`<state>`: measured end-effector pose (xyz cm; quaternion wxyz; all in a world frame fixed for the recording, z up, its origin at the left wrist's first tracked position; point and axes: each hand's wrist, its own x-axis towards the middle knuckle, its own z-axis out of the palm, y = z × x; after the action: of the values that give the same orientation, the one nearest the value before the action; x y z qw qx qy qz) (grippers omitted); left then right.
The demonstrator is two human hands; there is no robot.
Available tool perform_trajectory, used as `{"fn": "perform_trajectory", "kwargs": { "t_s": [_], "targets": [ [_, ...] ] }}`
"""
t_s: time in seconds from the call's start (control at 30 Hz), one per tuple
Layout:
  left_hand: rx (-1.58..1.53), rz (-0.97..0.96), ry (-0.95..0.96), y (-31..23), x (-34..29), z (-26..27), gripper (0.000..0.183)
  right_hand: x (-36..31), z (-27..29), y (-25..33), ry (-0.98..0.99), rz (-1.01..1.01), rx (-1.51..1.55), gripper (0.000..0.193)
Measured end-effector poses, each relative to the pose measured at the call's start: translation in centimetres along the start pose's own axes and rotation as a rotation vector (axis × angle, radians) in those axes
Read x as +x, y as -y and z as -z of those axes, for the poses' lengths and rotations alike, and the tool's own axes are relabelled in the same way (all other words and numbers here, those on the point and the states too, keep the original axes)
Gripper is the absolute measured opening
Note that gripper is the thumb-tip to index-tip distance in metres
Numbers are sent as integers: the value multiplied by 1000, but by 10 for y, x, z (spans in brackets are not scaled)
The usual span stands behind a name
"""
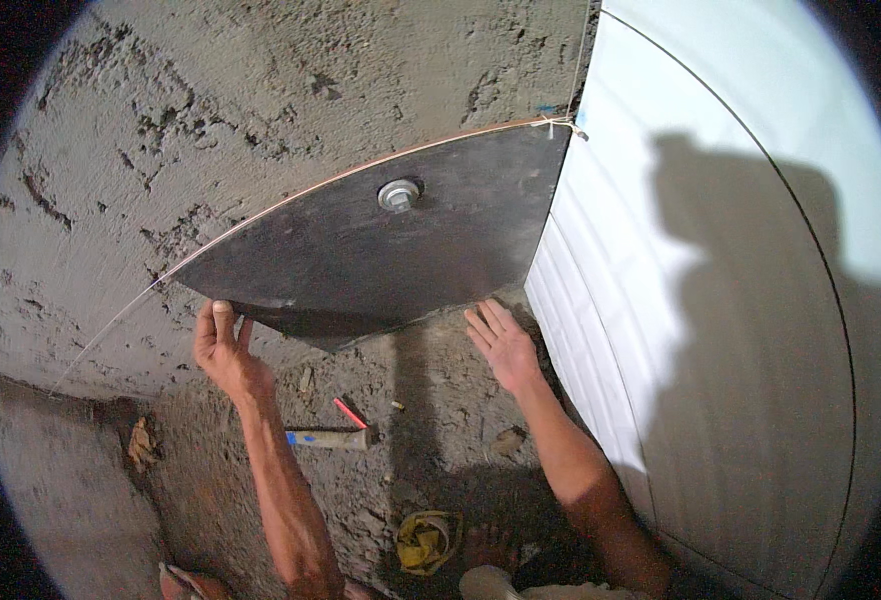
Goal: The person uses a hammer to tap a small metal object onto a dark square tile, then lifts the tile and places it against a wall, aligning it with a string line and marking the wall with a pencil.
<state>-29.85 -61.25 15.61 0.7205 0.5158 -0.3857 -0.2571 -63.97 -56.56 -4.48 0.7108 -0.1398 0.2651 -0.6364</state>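
A large dark grey tile stands against the rough cement wall, its lower left part coming away from the wall. A metal pipe fitting shows through a hole near its upper edge. My left hand grips the tile's lower left edge, thumb on the front face and fingers partly hidden behind. My right hand lies open with fingers stretched at the tile's bottom edge, palm turned up; whether its fingertips bear weight I cannot tell. A thin string runs along the top edge and is tied at the right corner.
White tiles cover the right wall, with a shadow across them. On the rough floor lie a grey bar-like tool with blue patches, a red stick, a crumpled yellow bag and a dry leaf. A bare foot shows below.
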Motion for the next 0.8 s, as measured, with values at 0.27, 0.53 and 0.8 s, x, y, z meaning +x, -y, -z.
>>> {"fn": "perform_trajectory", "kwargs": {
  "t_s": [0.27,0.53,0.8],
  "targets": [
    [28,-11,-36,-2,-2,-4,28,4,1,-2,-47,-9,103,55],
    [-6,-7,-10,3,1,0,29,3,-2,1,-71,-12,67,56],
    [-17,9,-15,0,-1,-4,31,2,0,0,-44,8,53,55]
  ]
}}
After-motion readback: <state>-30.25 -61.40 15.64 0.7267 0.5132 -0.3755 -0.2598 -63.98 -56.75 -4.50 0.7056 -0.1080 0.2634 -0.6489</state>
